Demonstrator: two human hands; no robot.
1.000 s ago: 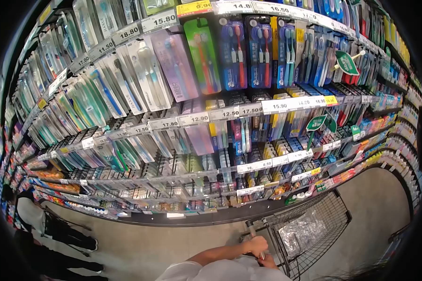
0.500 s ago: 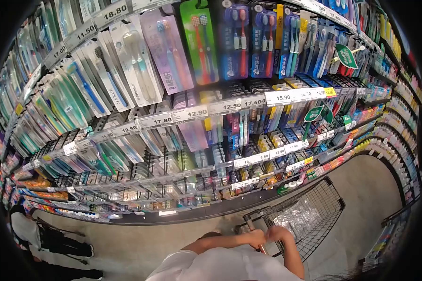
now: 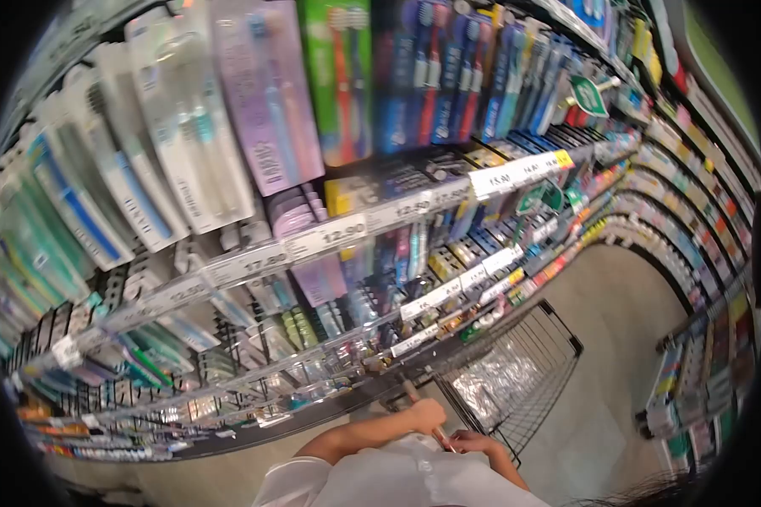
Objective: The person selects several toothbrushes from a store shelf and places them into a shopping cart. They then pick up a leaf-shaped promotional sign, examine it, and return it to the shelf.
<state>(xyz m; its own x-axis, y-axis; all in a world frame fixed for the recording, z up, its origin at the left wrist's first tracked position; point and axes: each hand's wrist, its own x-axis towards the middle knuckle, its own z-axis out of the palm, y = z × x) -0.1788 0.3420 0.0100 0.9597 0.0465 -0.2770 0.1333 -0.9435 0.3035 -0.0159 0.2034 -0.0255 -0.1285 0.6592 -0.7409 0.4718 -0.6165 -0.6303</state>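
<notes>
My left hand [image 3: 429, 414] is wrapped around the handle [image 3: 411, 390] of a black wire shopping cart [image 3: 549, 384]. Lower on the same bar, my right hand [image 3: 472, 442] has its fingers curled at the handle's near end. Clear, shiny plastic packaging [image 3: 492, 390] lies inside the cart basket. Directly ahead, packaged toothbrushes hang in rows, among them a purple pack [image 3: 271, 101] and a green pack [image 3: 338, 84] with two brushes.
A shelf rail with price tags [image 3: 327, 239] runs across in front of me. More stocked shelves [image 3: 659, 194] curve around on the right. Grey floor [image 3: 604, 287] lies beyond the cart, and a low rack of goods [image 3: 702, 372] stands at the right.
My view has moved closer to the toothbrush shelf, with the cart and hands lower left in view. My right hand has come down from beside the left hand onto the handle.
</notes>
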